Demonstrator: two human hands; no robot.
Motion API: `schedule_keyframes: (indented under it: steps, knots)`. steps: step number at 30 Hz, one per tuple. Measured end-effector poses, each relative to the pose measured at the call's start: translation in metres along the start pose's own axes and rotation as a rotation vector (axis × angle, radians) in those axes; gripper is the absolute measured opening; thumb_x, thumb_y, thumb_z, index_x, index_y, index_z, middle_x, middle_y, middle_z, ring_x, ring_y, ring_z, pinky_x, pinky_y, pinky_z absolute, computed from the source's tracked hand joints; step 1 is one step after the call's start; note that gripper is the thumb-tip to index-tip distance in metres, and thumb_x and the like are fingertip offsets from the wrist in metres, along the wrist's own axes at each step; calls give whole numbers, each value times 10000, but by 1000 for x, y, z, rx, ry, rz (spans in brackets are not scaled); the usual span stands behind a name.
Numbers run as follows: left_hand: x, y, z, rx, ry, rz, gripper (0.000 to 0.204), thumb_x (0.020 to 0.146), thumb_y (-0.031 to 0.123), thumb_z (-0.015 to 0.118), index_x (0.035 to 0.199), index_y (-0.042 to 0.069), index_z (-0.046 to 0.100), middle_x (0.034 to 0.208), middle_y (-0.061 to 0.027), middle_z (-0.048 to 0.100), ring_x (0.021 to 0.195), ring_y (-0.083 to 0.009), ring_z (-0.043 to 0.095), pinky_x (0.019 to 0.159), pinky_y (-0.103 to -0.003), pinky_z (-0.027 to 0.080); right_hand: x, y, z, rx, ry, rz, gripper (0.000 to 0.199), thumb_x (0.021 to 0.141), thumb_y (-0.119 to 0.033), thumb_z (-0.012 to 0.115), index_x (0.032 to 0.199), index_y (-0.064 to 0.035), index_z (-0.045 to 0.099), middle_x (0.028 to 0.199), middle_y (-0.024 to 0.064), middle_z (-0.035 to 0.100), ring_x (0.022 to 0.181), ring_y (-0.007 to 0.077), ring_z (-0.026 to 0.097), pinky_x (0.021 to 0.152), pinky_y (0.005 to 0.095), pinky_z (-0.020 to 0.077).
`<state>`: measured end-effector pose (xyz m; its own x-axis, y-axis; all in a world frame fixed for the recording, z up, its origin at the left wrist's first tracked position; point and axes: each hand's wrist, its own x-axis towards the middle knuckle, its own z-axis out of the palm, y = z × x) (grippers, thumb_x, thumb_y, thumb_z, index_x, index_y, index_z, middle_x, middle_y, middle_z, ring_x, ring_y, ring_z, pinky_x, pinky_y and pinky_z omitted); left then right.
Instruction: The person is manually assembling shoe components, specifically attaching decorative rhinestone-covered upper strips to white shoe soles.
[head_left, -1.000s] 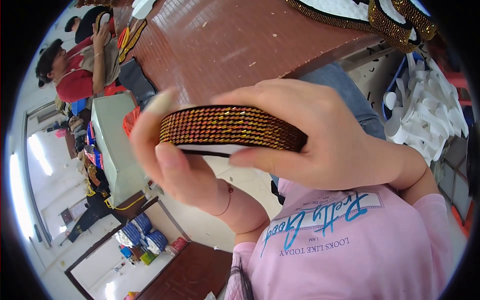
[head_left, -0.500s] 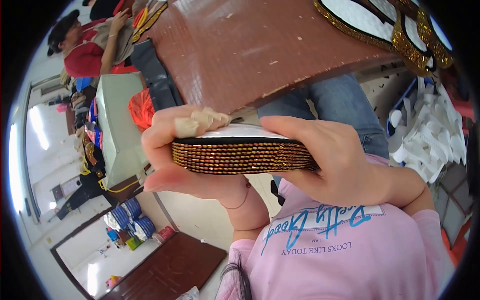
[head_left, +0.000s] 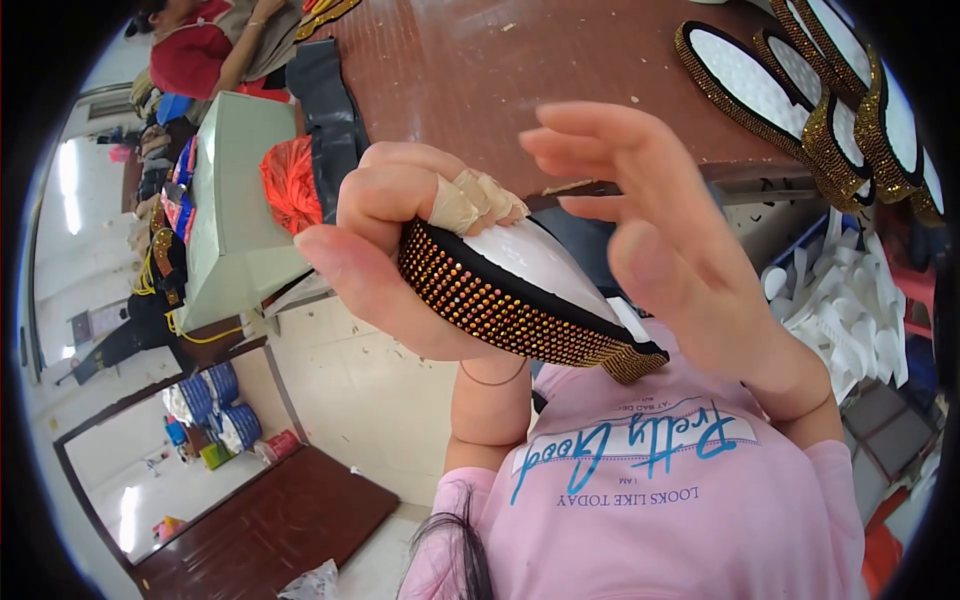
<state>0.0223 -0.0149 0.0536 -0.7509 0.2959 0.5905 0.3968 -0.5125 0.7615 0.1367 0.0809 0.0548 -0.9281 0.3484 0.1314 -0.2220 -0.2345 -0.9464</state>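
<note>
My left hand (head_left: 390, 250) grips a white oval piece (head_left: 540, 265) edged with a black band of gold and orange studs (head_left: 490, 305). Tan tape wraps two of its fingertips, which press on the piece's top edge, while the thumb lies under the band. The piece tilts down to the right, and a loose end of the band (head_left: 635, 362) sticks out over my pink shirt. My right hand (head_left: 670, 250) hovers just to the right of the piece with its fingers spread, holding nothing.
A brown table (head_left: 520, 70) lies ahead, with several finished studded ovals (head_left: 800, 90) at its right end. A person in red (head_left: 195, 50) works at the upper left. A pale green box (head_left: 225, 200) and an orange bag (head_left: 290, 185) are at left, and a heap of white pieces (head_left: 850, 310) at right.
My right hand has let go of the studded piece and opened. My left hand now holds it alone, and the piece has tilted down to the right.
</note>
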Motion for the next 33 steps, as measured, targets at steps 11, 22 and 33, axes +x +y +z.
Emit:
schedule_keyframes:
  steps: [11,22,33]
  knots:
    - [-4,-6,17,-127,-65,-64,672,1001,521,99,666,77,475,679,-67,522,581,-139,416,588,-254,380,8,2,4,290,-246,148,728,899,-416,553,1436,-18,262,1400,158,379,1276,249,378,1056,357,282]
    - [-7,1,27,210,-90,-165,814,874,758,116,898,48,514,827,-110,548,623,-144,490,558,-239,423,-6,-17,-7,-154,4,-5,657,885,-266,597,1411,13,319,1435,182,370,1293,253,405,1055,364,326]
    - [-5,-5,22,-291,-33,-92,853,861,780,182,1240,47,398,1261,-218,466,884,-228,588,788,-293,484,-19,-17,-15,-718,-80,-401,659,863,-282,629,1352,77,371,1303,215,526,1123,300,580,940,334,457]
